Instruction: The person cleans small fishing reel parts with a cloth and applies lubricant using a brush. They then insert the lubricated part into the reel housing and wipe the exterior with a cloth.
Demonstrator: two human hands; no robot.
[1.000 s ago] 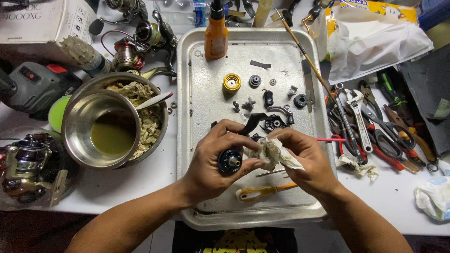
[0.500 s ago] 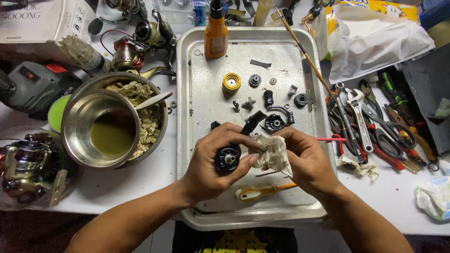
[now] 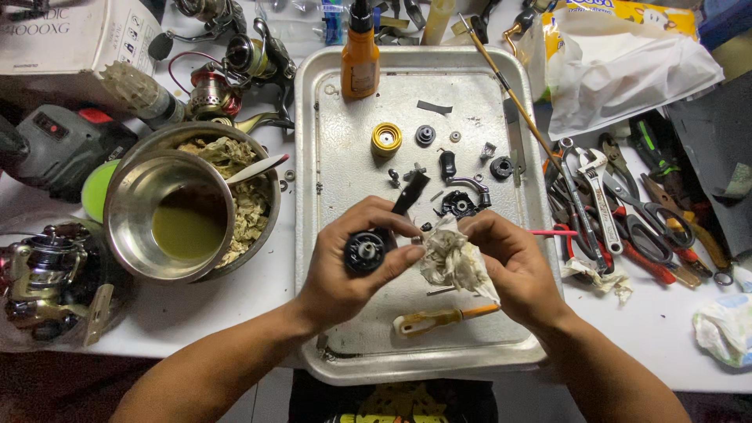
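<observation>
One black round reel part (image 3: 365, 252) sits gripped in the left hand (image 3: 345, 270); the right hand (image 3: 513, 266) clutches one soiled rag (image 3: 454, 262).

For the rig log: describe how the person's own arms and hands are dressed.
Both forearms are bare, with no sleeve in view. The left hand and right hand wear no gloves; no ring, watch or band shows on either. Fingernails are short.

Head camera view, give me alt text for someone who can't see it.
Over a metal tray of small parts, the left hand holds a round black reel part while the right hand presses a stained rag beside it. A steel bowl of yellowish liquid sits left, hand tools right.
</observation>
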